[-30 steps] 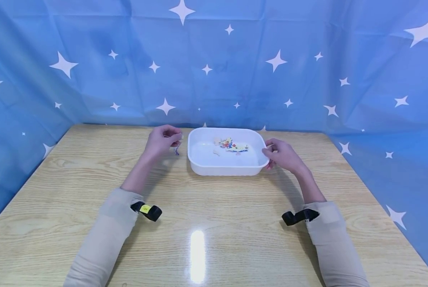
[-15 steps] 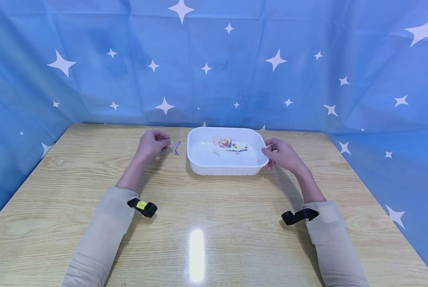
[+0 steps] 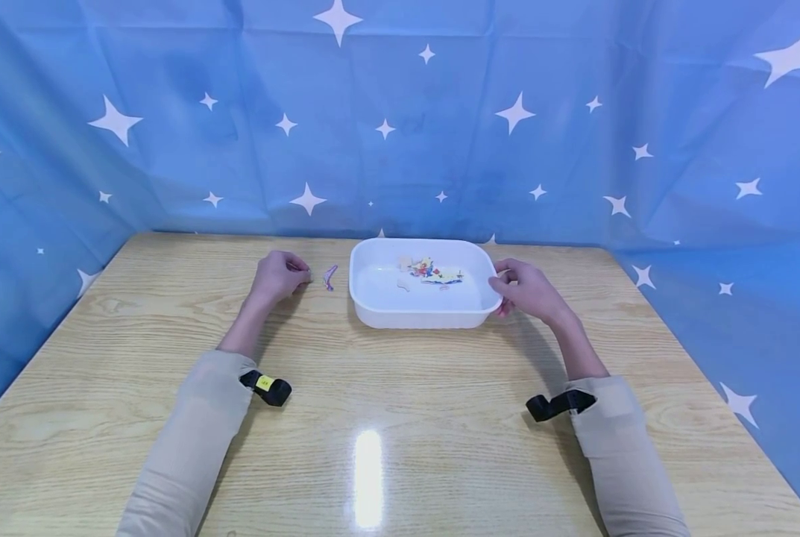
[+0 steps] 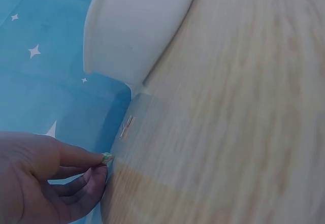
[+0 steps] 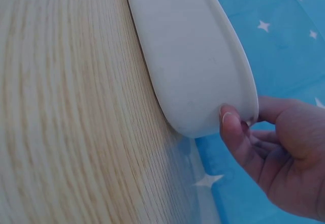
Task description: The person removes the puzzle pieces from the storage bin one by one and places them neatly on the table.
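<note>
Left of the white plastic basin [image 3: 400, 317], my left hand [image 3: 280, 276] is low over the table, thumb and fingertips together. Between them the left wrist view shows a small greenish piece [image 4: 107, 158], mostly covered by the fingers. A thin, curved purple piece [image 3: 330, 277] lies on the wood between that hand and the basin. My right hand [image 3: 526, 288] grips the basin's right end, thumb over the rim and fingers against the outer wall. Inside the basin lie several small flat pieces, among them a colourful printed one [image 3: 423, 268] and a pale one [image 3: 402, 285].
The basin stands near the back of the wooden table [image 3: 440, 418], close to a blue curtain [image 3: 400, 171] with white stars. Black bands [image 3: 275, 389] with small cameras are strapped round both sleeves.
My left hand has moved left, away from the basin, and lowered toward the table. The purple piece that hung by its fingers now lies apart on the wood. The right hand keeps its hold.
</note>
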Demonstrator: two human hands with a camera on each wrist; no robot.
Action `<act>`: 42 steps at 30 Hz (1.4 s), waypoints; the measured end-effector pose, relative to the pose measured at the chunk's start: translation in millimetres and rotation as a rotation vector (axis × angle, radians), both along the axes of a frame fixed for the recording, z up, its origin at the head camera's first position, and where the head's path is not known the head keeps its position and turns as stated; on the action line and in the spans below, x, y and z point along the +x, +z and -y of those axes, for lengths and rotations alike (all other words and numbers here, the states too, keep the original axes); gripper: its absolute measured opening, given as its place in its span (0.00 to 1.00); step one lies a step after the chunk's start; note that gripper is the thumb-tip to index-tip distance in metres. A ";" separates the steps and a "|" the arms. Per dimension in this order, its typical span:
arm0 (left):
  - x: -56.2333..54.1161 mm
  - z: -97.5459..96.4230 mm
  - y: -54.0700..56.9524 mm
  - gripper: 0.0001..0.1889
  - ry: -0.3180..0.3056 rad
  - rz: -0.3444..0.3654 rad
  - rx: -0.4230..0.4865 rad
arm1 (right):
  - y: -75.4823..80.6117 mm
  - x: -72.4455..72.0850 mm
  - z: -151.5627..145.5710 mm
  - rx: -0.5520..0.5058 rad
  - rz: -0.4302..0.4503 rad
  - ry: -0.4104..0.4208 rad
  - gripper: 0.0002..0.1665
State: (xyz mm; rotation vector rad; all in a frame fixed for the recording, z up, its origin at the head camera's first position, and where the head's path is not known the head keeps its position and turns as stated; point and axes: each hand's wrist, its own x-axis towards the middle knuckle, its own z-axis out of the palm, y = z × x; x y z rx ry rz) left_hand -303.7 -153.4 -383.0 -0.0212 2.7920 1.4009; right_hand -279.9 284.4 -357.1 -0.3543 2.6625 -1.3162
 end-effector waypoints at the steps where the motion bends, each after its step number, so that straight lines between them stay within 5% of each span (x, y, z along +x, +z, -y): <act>1: -0.7 0.3 -0.8 0.09 0.000 -0.004 -0.003 | 0.3 -0.1 0.2 0.001 -0.001 -0.002 0.26; 19: -3.7 3.0 -5.0 0.14 0.002 -0.032 -0.021 | -0.4 -1.1 -0.3 0.002 -0.010 0.003 0.25; 30: -0.8 -10.3 15.8 0.14 -0.017 -0.095 0.095 | 0.7 -1.2 -1.1 0.024 -0.007 -0.008 0.25; 42: 14.0 -33.9 43.7 0.12 -0.065 -0.209 0.158 | 0.0 -1.4 0.4 0.015 -0.003 -0.007 0.26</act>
